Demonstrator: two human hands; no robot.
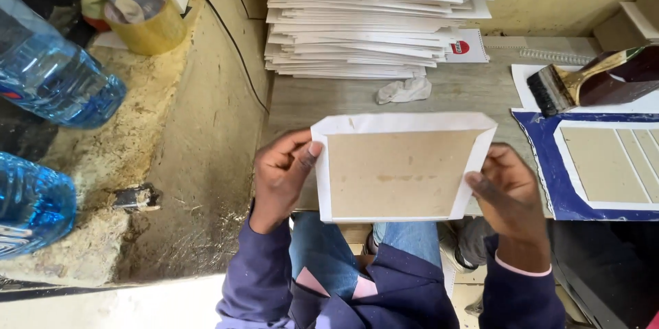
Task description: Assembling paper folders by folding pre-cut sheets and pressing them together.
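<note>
Both hands gripped the grey board (401,172) on white paper: left hand (281,174), right hand (504,191). Far flap looked folded; side flaps remained open.

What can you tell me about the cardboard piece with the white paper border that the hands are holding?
The board is a flat, roughly square panel of brown greyboard laid on white paper whose edges fold over it as a border, with angled corners at the top. A faint stain streaks its middle. It is held level above the wooden table, the left hand pinching its left edge and the right hand its right edge.
</note>
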